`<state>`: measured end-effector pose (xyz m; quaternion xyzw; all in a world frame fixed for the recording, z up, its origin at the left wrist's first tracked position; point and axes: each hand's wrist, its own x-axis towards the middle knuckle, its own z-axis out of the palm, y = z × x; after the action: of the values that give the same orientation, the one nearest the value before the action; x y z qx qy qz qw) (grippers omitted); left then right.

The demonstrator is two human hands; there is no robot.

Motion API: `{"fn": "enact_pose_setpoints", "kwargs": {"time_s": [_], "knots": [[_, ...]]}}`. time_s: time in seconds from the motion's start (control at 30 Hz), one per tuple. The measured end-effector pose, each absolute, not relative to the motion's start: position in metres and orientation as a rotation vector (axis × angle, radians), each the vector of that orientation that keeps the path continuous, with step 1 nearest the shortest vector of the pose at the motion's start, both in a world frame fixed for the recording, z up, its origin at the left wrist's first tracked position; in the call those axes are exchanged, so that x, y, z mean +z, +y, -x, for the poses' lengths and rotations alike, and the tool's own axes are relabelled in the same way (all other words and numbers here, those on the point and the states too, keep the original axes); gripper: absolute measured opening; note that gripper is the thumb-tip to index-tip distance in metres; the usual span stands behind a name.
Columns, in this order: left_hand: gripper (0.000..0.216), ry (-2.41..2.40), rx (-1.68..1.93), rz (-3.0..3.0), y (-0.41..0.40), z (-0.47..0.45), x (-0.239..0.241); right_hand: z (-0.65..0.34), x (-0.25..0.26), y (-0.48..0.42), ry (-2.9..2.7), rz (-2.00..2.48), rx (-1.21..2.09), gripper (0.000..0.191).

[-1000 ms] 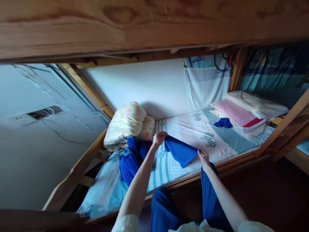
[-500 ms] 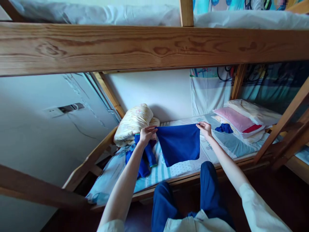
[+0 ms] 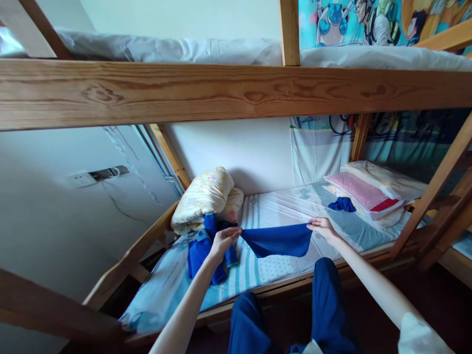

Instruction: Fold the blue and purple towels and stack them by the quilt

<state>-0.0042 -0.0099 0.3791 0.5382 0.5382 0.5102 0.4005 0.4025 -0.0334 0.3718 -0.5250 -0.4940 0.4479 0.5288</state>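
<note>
I stand at the lower bunk of a wooden bunk bed. A blue cloth (image 3: 277,240) is stretched between my hands just above the striped mattress (image 3: 258,268). My left hand (image 3: 223,241) pinches its left corner and my right hand (image 3: 323,228) pinches its right corner. Crumpled blue clothes (image 3: 202,248) lie on the mattress close by my left hand, in front of a rolled pale quilt (image 3: 202,197).
The thick wooden rail of the upper bunk (image 3: 236,93) crosses the view above my hands. Stacked pillows (image 3: 368,189) and a small blue cloth (image 3: 341,204) lie at the right end. A slanted ladder (image 3: 435,196) stands right. A wall socket (image 3: 83,179) is left.
The blue cloth was lifted off the mattress and held up spread out, then brought down low and stretched nearly flat. My view has tilted up, showing the upper bunk.
</note>
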Motion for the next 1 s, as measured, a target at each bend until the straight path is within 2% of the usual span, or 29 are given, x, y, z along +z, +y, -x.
{"fn": "enact_pose_setpoints", "kwargs": {"time_s": [0.27,0.47,0.67,0.83,1.0], "knots": [[0.06,1.398,1.026,-1.206,-0.016,0.006,0.326,-0.414,0.349,-0.031,-1.202,1.348,1.172,0.038],[0.053,1.363,1.076,-1.121,0.036,-0.006,0.303,-0.394,0.334,0.024,-1.118,1.468,1.153,0.018],[0.036,1.425,1.304,-1.141,0.109,-0.02,0.323,-0.369,0.338,0.094,-1.055,1.409,0.96,0.016],[0.032,1.462,1.447,-1.367,0.137,-0.013,0.334,-0.367,0.34,0.123,-1.19,1.226,0.797,0.023],[0.035,1.53,1.347,-1.507,0.122,-0.004,0.264,-0.371,0.29,0.12,-1.331,1.296,0.75,0.014]]}}
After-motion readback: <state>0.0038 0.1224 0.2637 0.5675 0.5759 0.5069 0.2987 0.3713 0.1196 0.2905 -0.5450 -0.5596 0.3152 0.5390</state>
